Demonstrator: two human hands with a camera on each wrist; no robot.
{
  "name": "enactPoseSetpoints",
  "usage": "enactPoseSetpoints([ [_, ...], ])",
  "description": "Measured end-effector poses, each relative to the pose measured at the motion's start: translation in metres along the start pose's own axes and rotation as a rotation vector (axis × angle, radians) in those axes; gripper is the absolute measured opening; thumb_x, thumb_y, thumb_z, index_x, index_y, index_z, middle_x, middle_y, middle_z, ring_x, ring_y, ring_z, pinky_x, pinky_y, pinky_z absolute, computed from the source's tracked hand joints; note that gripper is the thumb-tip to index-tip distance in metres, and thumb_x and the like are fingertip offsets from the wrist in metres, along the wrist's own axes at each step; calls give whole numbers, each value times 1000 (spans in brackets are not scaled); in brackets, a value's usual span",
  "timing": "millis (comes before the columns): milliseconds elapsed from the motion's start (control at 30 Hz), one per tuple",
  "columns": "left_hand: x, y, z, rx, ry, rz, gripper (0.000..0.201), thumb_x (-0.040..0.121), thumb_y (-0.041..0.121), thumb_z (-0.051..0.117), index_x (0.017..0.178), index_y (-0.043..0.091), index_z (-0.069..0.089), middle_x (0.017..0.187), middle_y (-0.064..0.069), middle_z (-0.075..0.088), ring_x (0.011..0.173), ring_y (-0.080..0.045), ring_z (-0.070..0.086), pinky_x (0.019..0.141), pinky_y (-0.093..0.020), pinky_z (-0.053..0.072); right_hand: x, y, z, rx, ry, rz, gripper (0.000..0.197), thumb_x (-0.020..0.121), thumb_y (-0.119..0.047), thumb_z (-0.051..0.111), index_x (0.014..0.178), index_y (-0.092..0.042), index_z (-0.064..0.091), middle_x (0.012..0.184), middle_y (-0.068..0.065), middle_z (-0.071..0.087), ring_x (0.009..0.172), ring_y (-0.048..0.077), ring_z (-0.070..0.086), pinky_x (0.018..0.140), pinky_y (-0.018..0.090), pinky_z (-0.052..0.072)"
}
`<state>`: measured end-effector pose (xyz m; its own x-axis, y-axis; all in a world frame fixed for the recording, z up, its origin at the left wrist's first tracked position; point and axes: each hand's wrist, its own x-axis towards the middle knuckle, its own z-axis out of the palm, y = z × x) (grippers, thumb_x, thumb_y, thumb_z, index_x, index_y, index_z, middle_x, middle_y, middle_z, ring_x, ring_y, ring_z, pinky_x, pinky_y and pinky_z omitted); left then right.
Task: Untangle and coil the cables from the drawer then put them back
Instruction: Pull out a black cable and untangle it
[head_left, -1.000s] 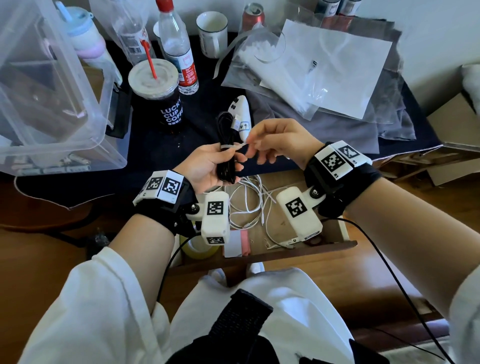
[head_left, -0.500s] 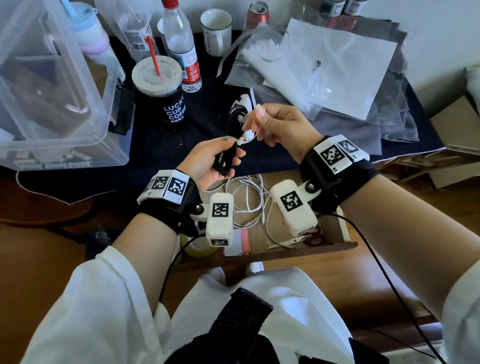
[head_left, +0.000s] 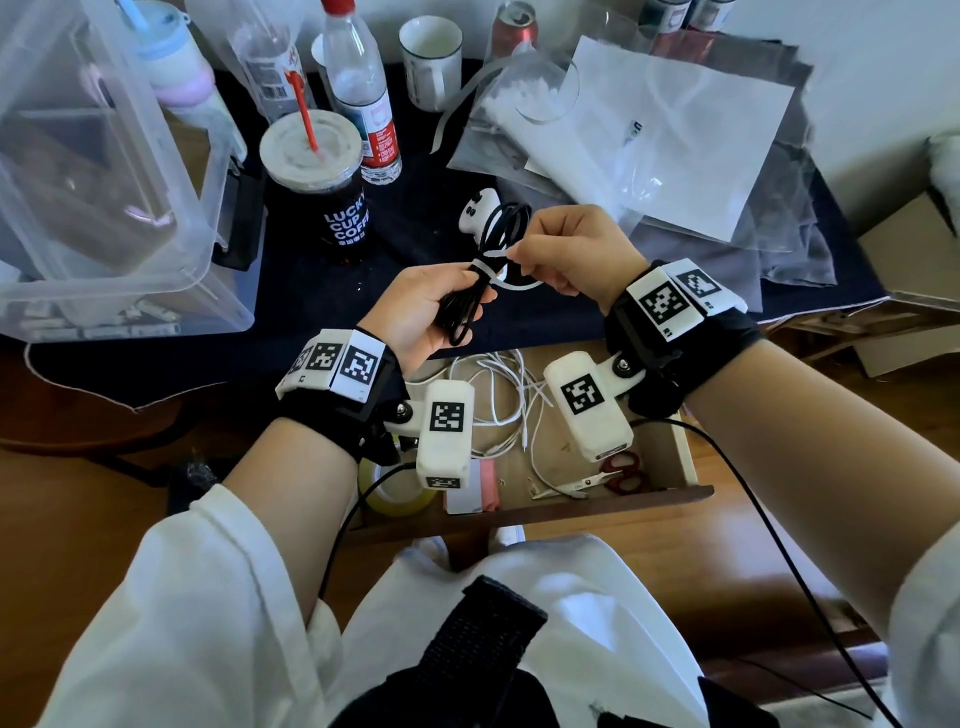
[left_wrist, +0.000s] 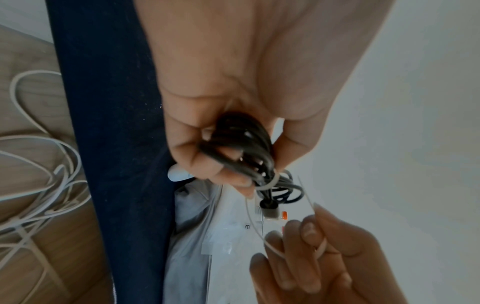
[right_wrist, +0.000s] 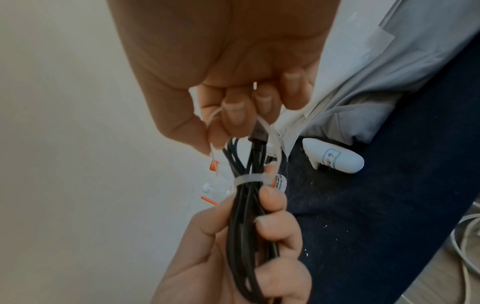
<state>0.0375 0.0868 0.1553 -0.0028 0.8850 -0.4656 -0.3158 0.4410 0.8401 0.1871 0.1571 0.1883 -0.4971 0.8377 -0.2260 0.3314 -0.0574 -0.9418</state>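
The black cable (head_left: 480, 275) is gathered into a long, narrow bundle whose long axis runs up and away from the left hand (head_left: 426, 317), leaning a little toward the right hand (head_left: 566, 249). The left hand's fingers (right_wrist: 272, 205) are curled round the bundle's lower half and grip it. Just above those fingers a white cable tie (right_wrist: 250, 178) circles the strands, and its free tail (head_left: 519, 285) runs across to the right hand, whose fingers (left_wrist: 309, 240) pinch it in a closed fold.

The relation that matters is this: the tie's band sits crosswise to the bundle, directly above the left fingers, while the tail leads sideways toward the right fingers. Any tightening pull would probably go along that tail, away from the bundle, with the left hand bracing. The right hand is the nearer one to the tail's end.

Below both wrists the drawer (head_left: 685, 467) stands open, holding loose white cables (head_left: 498, 395) still tangled, beside scissors (head_left: 618, 475). Beyond the fingers, the bench (head_left: 415, 234) carries a coffee cup (head_left: 322, 182).
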Motion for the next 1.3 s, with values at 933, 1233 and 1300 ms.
enactPoseSetpoints([
  [933, 5, -7, 1, 187, -6, 63, 22, 95, 4, 45, 89, 15, 63, 58, 7, 65, 57, -8, 47, 50, -20, 33, 1, 7, -5, -413, 56, -46, 23, 74, -34, 76, 70, -17, 61, 43, -7, 56, 36, 2, 54, 46, 9, 42],
  [1233, 8, -10, 3, 288, -22, 37, 13, 87, -1, 57, 85, 10, 65, 65, 2, 70, 68, -10, 61, 64, -15, 49, 4, 5, 3, -993, -36, -257, 16, 79, -42, 66, 93, -36, 71, 98, -6, 58, 104, 14, 47, 82, 30, 20],
  [1300, 8, -10, 3, 317, -28, 32, 16, 87, -3, 57, 84, 11, 65, 65, 1, 70, 66, -8, 64, 68, -15, 51, 2, 8, 5, -999, -53, -256, 13, 81, -38, 65, 92, -34, 72, 95, -9, 58, 104, 12, 47, 81, 30, 16],
])
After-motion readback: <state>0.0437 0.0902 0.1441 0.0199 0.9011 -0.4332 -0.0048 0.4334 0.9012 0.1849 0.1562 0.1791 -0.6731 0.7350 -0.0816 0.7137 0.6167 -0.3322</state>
